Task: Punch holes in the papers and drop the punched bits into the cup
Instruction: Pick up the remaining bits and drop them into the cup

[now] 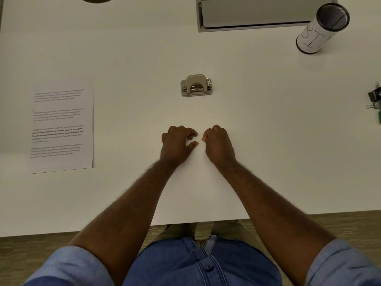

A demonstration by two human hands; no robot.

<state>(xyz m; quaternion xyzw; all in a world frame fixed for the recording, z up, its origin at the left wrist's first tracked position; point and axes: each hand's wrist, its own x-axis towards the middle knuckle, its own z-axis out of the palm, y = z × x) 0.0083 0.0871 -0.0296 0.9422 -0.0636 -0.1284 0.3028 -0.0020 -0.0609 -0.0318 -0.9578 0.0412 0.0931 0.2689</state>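
White desk (268, 141) fills most of the view, wood-look floor (350, 223) showing along its near edge. Both hands rest on the desk near the centre, close together but not touching each other. Left hand (177, 144) has fingers loosely curled, thumb sticking out toward the right hand, holding nothing. Right hand (218, 144) is curled tighter, almost a loose fist, knuckles up; nothing visible in it, though the inside of the curl is hidden. Forearms are bare, blue denim sleeves (78, 267) rolled up at the bottom corners of the view.

Hole punch (196, 85), beige with metal parts, sits upright on the desk straight beyond the hands, apart from them, untouched. Papers (61, 124), a printed sheet or stack with several text blocks, lie flat well to the left of the hands; cannot tell how many sheets. Cup (322, 27), a black mesh cylinder wrapped in white paper with handwritten marks, stands at the far right, well apart from the punch. Grey recessed cable tray (257, 15) sits in the desk at the far edge, just left of the cup. Binder clips (374, 100), black and green, lie at the right edge, partly cut off.
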